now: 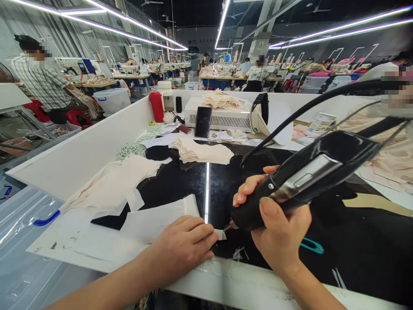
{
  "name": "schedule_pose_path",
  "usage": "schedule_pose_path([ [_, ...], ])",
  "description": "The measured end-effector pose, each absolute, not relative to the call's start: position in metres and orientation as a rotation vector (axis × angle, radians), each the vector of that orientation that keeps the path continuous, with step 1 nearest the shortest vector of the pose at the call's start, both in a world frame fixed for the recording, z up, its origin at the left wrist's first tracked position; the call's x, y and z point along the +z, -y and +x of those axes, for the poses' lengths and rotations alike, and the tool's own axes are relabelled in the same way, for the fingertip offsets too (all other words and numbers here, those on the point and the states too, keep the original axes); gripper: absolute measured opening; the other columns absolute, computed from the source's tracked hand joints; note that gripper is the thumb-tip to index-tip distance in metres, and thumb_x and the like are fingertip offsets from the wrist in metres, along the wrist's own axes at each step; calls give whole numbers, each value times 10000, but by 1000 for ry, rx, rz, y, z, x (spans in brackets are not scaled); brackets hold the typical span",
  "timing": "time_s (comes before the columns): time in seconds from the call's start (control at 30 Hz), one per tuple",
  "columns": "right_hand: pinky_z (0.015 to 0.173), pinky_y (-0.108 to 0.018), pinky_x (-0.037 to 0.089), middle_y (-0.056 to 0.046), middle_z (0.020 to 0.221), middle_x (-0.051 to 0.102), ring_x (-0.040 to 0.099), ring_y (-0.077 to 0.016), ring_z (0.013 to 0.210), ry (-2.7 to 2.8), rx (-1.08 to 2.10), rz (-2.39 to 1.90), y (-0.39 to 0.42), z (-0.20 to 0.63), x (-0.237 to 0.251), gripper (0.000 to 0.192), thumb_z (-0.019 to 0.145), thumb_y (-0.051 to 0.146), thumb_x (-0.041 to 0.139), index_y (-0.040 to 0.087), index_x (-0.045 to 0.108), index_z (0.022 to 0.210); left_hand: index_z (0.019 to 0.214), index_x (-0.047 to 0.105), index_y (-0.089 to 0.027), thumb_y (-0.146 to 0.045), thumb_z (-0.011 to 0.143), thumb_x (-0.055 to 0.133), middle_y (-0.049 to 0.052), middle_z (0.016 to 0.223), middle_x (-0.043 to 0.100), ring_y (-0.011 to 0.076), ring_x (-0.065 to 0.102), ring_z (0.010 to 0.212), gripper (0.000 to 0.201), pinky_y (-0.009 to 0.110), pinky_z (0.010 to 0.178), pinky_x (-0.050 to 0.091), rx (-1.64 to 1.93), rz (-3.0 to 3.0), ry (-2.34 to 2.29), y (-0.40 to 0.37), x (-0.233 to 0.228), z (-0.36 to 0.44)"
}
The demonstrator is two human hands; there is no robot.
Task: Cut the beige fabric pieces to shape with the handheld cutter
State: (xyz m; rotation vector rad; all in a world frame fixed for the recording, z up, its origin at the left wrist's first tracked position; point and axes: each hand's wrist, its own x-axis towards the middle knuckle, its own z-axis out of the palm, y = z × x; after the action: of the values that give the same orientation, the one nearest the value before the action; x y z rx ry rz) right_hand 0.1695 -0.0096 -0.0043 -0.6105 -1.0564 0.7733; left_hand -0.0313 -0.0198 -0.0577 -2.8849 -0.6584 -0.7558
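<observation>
At the counter's (226, 284) near edge, the left hand (183, 247) lies flat, pinning a pale fabric piece (155, 221), while the right hand (277, 232) is clenched around a black handheld tool (306, 178) whose tip meets the fabric's corner, likely cutting or sealing it. The next pass would call for a steady press and slow guiding along the edge.

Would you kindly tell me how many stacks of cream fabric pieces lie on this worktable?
3: cream fabric stack mid-table, loose cream fabric heap at left, cream fabric pile atop the white machine; others may be hidden.
</observation>
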Motion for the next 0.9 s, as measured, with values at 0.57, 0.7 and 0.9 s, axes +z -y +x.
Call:
schedule_pose_path([
  [0.57, 592, -318, 589, 37, 853, 681, 656, -157, 653, 1055, 767, -637, 19, 172, -2, 395, 895, 397, 854, 275, 621, 1190, 1283, 679, -125, -322, 1113, 611, 66, 1139, 756, 234, 695, 1052, 268, 379, 906, 592, -713, -2906, 668, 21, -58, -31],
  [0.7, 597, -313, 585, 36, 845, 679, 659, -154, 652, 1055, 774, -664, 21, 170, -4, 390, 895, 396, 852, 279, 617, 1184, 1268, 681, -122, -327, 1115, 604, 70, 1130, 765, 243, 706, 1030, 267, 392, 893, 606, -715, -2912, 664, 20, -58, -31],
  [0.9, 610, -315, 593, 31, 849, 688, 665, -151, 661, 1069, 773, -668, 19, 171, -4, 383, 902, 384, 849, 274, 616, 1186, 1267, 686, -129, -285, 1161, 494, 75, 1197, 792, 220, 736, 1086, 270, 381, 1001, 599, -809, -2915, 648, 18, -56, -39],
])
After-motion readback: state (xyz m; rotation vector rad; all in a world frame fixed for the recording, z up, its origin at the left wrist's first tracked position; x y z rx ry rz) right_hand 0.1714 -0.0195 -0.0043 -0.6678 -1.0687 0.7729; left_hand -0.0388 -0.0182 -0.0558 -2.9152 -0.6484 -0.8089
